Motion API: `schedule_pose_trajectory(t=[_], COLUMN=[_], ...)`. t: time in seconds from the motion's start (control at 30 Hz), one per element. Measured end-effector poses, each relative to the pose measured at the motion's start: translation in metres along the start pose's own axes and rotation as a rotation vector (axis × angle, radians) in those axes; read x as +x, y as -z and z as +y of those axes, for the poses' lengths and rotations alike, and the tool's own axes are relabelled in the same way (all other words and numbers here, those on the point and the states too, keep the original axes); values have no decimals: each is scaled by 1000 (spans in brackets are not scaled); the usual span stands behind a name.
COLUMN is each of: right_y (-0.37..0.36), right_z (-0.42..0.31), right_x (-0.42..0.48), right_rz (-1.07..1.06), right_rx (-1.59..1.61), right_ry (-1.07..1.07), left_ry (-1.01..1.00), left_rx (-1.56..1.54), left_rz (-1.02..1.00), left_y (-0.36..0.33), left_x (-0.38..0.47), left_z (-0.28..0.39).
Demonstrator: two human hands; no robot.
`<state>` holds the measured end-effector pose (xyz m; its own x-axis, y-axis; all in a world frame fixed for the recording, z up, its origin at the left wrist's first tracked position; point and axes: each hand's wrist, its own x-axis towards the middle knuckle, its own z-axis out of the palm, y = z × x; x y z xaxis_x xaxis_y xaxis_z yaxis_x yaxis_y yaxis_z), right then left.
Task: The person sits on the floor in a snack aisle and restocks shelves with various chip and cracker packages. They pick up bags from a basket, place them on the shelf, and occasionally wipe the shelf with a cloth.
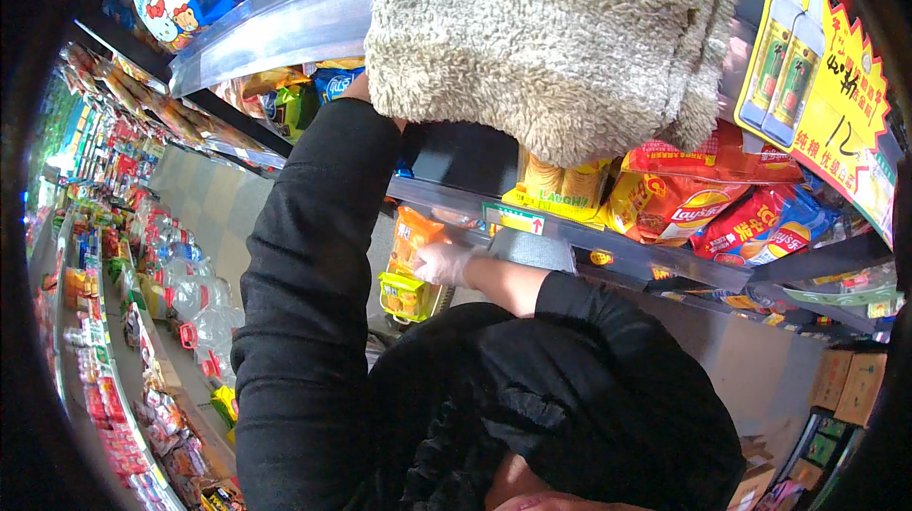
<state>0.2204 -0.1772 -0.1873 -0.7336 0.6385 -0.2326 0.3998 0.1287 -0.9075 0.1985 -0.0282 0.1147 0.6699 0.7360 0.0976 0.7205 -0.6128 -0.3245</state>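
Note:
My right hand (442, 263), in a thin translucent glove, grips an orange snack packet (415, 232) below the shelf edge. A yellow-green snack package (406, 297) sits right below that packet, touching or close to it; whether my hand also holds it is unclear. My left arm, in a black sleeve (313, 226), reaches up to the shelf. Only a strip of bare wrist shows; my left hand is hidden behind a folded beige plush towel (541, 41). The towel covers the upper middle of the view, in front of the shelves.
Behind my right hand runs a dark shelf edge (641, 262) with a price tag (513, 219). Yellow biscuit packs (559, 187) and red Lay's bags (684, 197) stand on it. A yellow price sign (819, 83) juts in at upper right. Large water bottles (192, 290) line the left aisle.

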Motion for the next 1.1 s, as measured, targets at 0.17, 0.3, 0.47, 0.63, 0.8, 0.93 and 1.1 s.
schedule_pose_trajectory(t=[0.17, 0.3, 0.47, 0.63, 0.8, 0.93, 1.1], right_y=[1, 1, -11, -7, 6, 7, -6], right_z=[-2, -9, -7, 19, -2, -14, 33], right_x=[0, -6, 0, 13, -5, -15, 15], right_rz=[42, 49, -33, 6, 19, 74, 186], right_rx=[-16, 22, -62, -119, -176, -130, 151], right_ry=[-81, -91, -9, 71, -17, -26, 178], left_ry=[5, 21, 90, 146, 420, 453, 497], left_rx=[3, 33, 73, -38, -366, -505, -848], left_rz=[12, 40, 85, 296, 249, 432, 359], left_y=[-2, -2, 1, 7, 61, 53, 47], left_x=[1, 7, 3, 1, -54, -109, -171], left_z=[1, 3, 0, 16, 36, 28, 10])
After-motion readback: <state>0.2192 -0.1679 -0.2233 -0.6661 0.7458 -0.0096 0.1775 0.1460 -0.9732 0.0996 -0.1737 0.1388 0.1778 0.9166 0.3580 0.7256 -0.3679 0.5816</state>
